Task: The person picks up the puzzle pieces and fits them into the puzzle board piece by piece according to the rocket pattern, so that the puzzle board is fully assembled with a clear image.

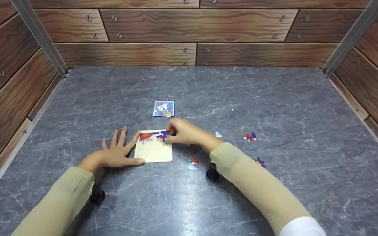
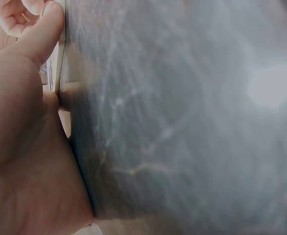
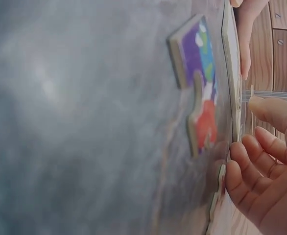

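Observation:
A square cream puzzle tray lies on the grey marbled table, with red and white pieces along its far edge. My left hand rests at the tray's left side, fingers spread, forefinger and thumb touching its border. With thumb and fingers, my right hand pinches a purple puzzle piece at the tray's far right corner. In the right wrist view that piece is seen edge-on and the fingers partly hide it. The left thumb lies against the tray's edge in the left wrist view.
Behind the tray lies a small picture card. Loose puzzle pieces lie to the right: a red and light-blue one, a red and purple one, a purple and yellow one, and a white one partly behind the right wrist. Wood-print walls enclose the table.

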Available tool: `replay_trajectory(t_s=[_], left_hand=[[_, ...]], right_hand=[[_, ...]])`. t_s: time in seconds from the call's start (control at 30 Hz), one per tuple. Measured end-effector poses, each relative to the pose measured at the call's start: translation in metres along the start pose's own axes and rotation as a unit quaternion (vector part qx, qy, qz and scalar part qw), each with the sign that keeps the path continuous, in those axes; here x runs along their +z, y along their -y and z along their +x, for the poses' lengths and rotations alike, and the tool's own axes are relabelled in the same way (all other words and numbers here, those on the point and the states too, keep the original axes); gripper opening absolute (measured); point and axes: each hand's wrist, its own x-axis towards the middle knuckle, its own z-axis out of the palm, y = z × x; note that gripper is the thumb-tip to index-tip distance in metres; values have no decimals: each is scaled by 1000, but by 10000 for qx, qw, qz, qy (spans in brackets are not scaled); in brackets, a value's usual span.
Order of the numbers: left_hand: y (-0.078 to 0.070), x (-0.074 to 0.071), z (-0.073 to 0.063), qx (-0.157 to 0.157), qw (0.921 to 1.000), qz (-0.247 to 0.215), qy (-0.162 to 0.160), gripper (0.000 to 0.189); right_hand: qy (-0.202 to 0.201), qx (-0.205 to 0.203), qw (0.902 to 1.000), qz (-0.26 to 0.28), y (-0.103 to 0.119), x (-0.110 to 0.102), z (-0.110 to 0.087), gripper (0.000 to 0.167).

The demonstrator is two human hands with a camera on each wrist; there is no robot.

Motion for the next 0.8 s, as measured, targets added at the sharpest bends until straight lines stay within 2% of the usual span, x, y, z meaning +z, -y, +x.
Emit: replay_trajectory(t_s=[0.43, 0.8], left_hand=[[0, 1, 0, 65, 10000, -28, -20, 103], [2, 1, 1, 43, 10000, -17, -22, 103]], right_hand=[[262, 496, 9976, -399, 1, 1, 7, 28], [362, 657, 9972, -76, 2, 2, 13, 27]])
